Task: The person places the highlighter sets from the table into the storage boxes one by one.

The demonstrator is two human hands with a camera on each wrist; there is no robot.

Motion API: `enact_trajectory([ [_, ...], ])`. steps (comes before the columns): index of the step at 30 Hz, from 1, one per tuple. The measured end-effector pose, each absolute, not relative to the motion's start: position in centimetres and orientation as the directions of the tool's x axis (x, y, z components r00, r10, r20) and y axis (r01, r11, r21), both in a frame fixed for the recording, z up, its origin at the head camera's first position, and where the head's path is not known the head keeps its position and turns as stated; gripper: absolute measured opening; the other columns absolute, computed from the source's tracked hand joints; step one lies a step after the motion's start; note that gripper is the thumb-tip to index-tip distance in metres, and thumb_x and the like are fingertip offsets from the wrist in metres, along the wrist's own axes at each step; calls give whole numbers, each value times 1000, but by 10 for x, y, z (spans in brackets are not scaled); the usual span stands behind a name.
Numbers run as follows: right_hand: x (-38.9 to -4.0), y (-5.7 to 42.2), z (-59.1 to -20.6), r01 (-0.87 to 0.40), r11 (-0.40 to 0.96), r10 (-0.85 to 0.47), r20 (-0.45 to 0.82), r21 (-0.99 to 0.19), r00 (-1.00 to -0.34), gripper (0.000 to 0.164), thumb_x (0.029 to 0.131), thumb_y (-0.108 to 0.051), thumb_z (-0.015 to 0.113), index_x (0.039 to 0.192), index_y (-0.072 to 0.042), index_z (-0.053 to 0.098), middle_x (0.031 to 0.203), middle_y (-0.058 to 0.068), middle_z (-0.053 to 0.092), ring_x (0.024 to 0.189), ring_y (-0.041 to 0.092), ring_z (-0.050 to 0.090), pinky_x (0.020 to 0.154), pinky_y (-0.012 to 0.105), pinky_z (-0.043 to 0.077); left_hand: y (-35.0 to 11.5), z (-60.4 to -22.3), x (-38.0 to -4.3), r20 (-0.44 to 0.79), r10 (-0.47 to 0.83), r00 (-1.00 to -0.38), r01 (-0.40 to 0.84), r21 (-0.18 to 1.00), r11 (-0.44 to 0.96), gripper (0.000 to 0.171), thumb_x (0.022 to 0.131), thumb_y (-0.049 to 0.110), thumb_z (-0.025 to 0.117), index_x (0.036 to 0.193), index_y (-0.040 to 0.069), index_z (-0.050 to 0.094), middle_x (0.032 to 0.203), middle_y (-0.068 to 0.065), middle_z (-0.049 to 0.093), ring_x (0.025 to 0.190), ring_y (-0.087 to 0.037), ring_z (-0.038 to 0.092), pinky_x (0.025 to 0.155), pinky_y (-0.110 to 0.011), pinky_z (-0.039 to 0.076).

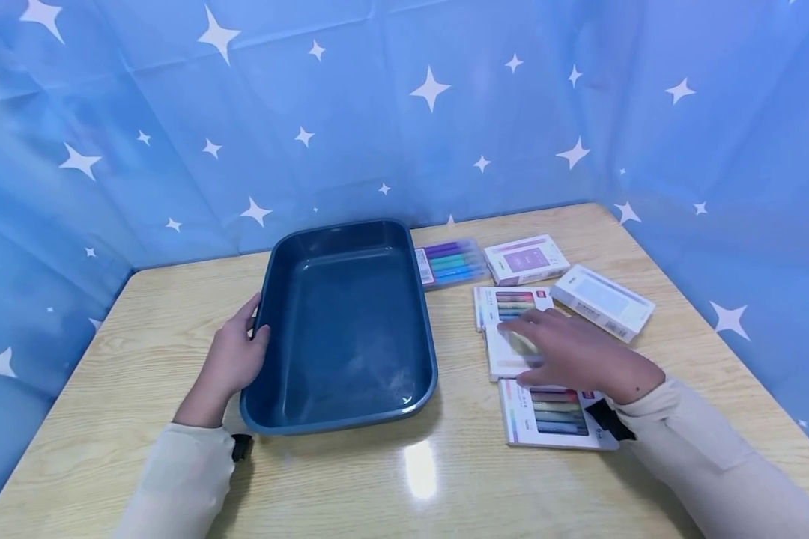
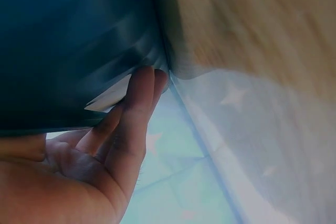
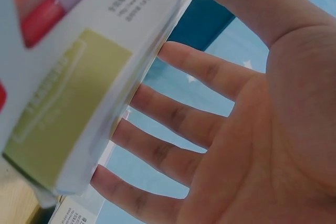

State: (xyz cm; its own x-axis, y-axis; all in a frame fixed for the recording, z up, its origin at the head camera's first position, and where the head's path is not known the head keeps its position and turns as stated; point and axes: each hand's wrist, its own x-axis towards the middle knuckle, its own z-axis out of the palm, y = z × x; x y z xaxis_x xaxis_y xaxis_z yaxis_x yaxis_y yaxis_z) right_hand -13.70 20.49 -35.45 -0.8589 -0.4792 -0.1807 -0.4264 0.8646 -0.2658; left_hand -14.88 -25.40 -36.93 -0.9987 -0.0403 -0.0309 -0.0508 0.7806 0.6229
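My left hand [image 1: 236, 355] grips the left side of a dark blue rectangular tray [image 1: 353, 322]. The thumb lies over its rim, and the left wrist view shows the fingers [image 2: 137, 103] against its outer wall. Over on the right, my right hand [image 1: 576, 348] reaches down over a white pack of coloured pens [image 1: 502, 359], fingers spread and mostly straight. A similar windowed pen pack [image 1: 520, 423] lies nearer, under the wrist, and another pack [image 1: 485, 303] sits just beyond. In the right wrist view, the fingertips end at the edge of a close pen pack [image 3: 105, 51].
Behind the packs are a clear case of purple, green and blue pens [image 1: 455, 262], a white-and-purple box [image 1: 526, 258] and a white box [image 1: 603, 299]. Everything stands on a wooden table [image 1: 350, 486]. A blue star-patterned curtain [image 1: 377, 112] closes off the back and sides.
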Motion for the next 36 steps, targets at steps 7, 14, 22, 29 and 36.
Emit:
enact_trajectory([
  [7, -136, 203, -354, -422, 865, -476, -179, -271, -861, 76, 78, -38, 85, 144, -18, 55, 142, 17, 56, 128, 38, 54, 98, 57, 50, -252, -368, -149, -26, -36, -999, -45, 621, 783, 59, 107, 16, 39, 160, 6, 18, 142, -33, 51, 118, -48, 61, 88, -58, 56],
  [14, -137, 202, -355, -411, 869, -467, -184, -277, -865, 77, 77, -38, 86, 145, -19, 54, 142, 17, 55, 127, 38, 54, 98, 57, 50, -249, -367, -149, -56, -9, -998, -43, 644, 764, 59, 108, 19, 37, 161, 8, 15, 145, -32, 48, 122, -48, 59, 92, -59, 54],
  [22, -137, 202, -355, -420, 870, -470, -180, -258, -864, 76, 77, -36, 85, 144, -18, 54, 142, 18, 55, 127, 39, 54, 99, 59, 49, -241, -367, -147, -159, 69, -985, -61, 690, 721, 69, 105, 20, 39, 162, 18, 0, 156, -30, 34, 132, -50, 49, 93, -61, 53],
  [29, -138, 202, -355, -433, 865, -481, -174, -253, -859, 74, 78, -37, 85, 143, -17, 55, 140, 17, 57, 126, 37, 55, 99, 58, 49, -234, -369, -145, -154, 106, -982, -27, 675, 738, 73, 101, 14, 36, 162, 13, -4, 159, -30, 29, 135, -49, 47, 99, -62, 49],
  [36, -138, 202, -355, -434, 865, -483, -179, -252, -857, 75, 78, -38, 85, 143, -18, 55, 140, 18, 56, 126, 38, 55, 99, 58, 49, -231, -370, -145, -149, 122, -981, -8, 665, 747, 74, 101, 13, 34, 161, 14, -8, 162, -26, 23, 135, -47, 46, 101, -62, 47],
])
